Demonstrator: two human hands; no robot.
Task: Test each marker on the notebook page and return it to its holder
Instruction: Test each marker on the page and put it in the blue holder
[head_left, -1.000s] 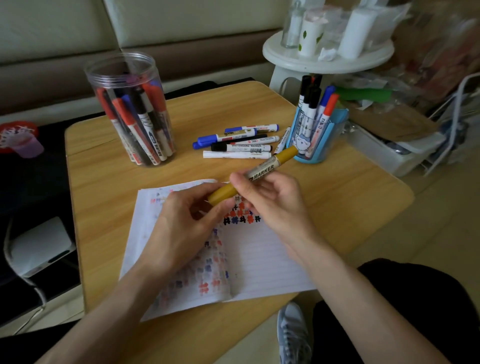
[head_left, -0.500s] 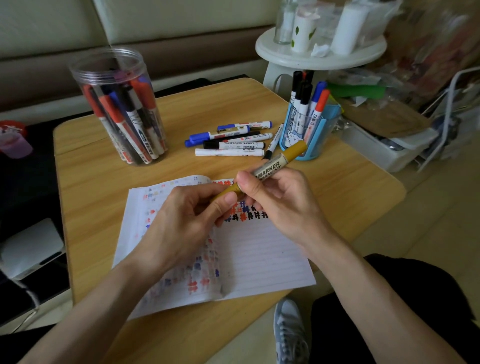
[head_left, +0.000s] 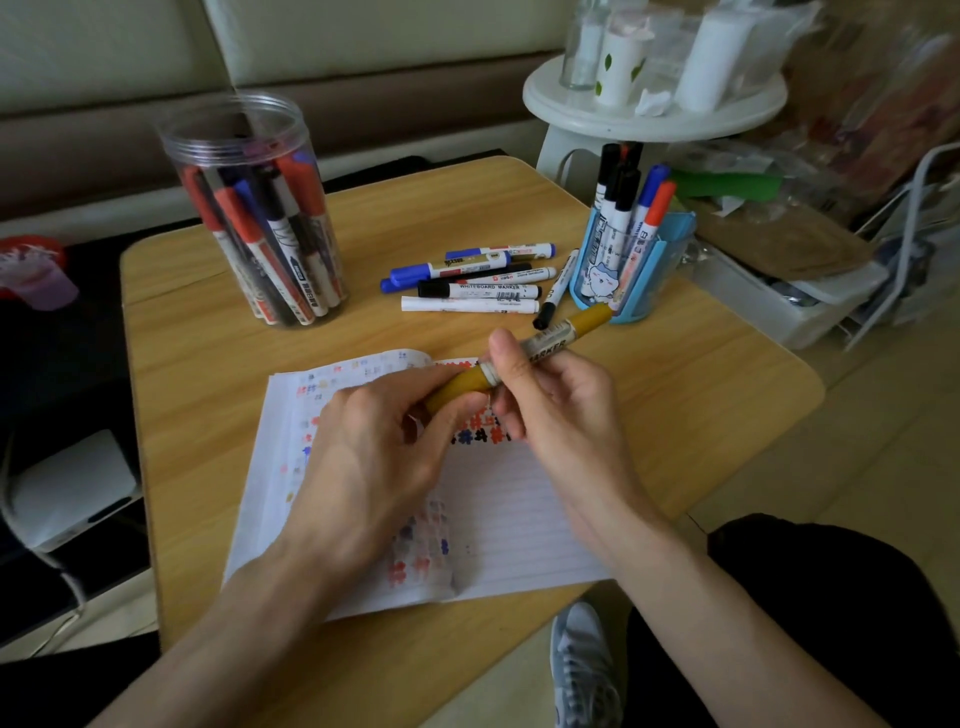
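1. Soft, even daylight, moderately dim, with a faint greenish cast. No hard-edged shadows anywhere.
2. Brightest on the right: the floor there looks washed out, and the white stool top (head_left: 654, 111) is close to clipping.
3. Faint diffuse shadow on the notebook page (head_left: 519, 519) beneath the left hand (head_left: 374, 457) and right hand (head_left: 561, 415).
4. Small highlights on the rim of the clear jar (head_left: 254, 218). Mild sheen on the table (head_left: 218, 374), no strong glare.
5. Centre is sharp: "MARKER" is partly readable on the yellow marker (head_left: 550, 340), and the print on the loose markers (head_left: 478, 291) is legible.
6. Upper right corner is smeared, details lost.
7. Wide-angle bowing: table edges curve, forearms stretch toward the bottom corners.
8. Dark area at left is crushed to near black.
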